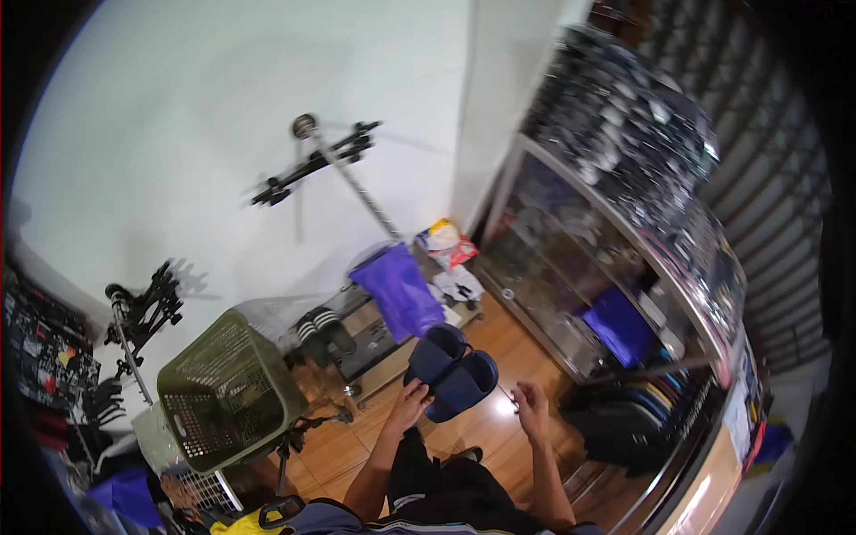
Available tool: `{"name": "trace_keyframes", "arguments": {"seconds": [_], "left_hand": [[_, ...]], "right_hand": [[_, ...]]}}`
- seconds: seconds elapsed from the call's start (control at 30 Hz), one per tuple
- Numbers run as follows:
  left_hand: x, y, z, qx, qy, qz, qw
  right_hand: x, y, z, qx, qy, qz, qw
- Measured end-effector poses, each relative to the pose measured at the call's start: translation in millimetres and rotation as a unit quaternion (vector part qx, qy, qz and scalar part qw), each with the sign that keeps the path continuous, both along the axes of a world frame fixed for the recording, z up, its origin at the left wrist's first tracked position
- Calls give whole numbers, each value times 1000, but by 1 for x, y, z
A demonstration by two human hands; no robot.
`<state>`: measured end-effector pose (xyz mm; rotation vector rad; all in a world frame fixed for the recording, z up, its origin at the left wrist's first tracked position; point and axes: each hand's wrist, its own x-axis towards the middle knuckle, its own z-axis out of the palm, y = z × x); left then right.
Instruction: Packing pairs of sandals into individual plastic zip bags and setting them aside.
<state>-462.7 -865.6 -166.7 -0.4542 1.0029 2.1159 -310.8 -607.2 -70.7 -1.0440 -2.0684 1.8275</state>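
Observation:
A pair of dark blue slide sandals (461, 394) is in front of me above the tiled floor. My left hand (411, 403) grips the near left edge of the pair, with the thumb and fingertips at the sole. To the right of the sandals, apart from them, is my right hand (531, 405), its fingers loosely bent and nothing clearly seen in them. Just beyond the sandals a purple bag (399, 291) lies over a low stand. A second pair, black slides with white stripes (326, 331), sits left of that bag.
An olive plastic basket (231, 391) stands at left. Racks with metal poles (361, 194) rise by the white wall. At right is a glass display cabinet (568, 254) with glossy packets (622, 114) on top. Dark clothes on hangers (622, 428) hang below it. Tiled floor (334, 448) shows between.

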Motion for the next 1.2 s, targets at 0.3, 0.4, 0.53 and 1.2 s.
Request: {"name": "trace_keyframes", "arguments": {"seconds": [0.3,0.4,0.53,1.2], "left_hand": [[121,168,94,15,115,-299,947],[155,213,125,58,141,-379,913],[191,261,153,114,150,-453,871],[339,475,248,62,385,-678,623]], "right_hand": [[164,86,141,-19,89,5,996],[217,97,162,-13,107,-62,992],[284,103,178,17,139,-119,983],[395,126,192,133,122,-455,872]]}}
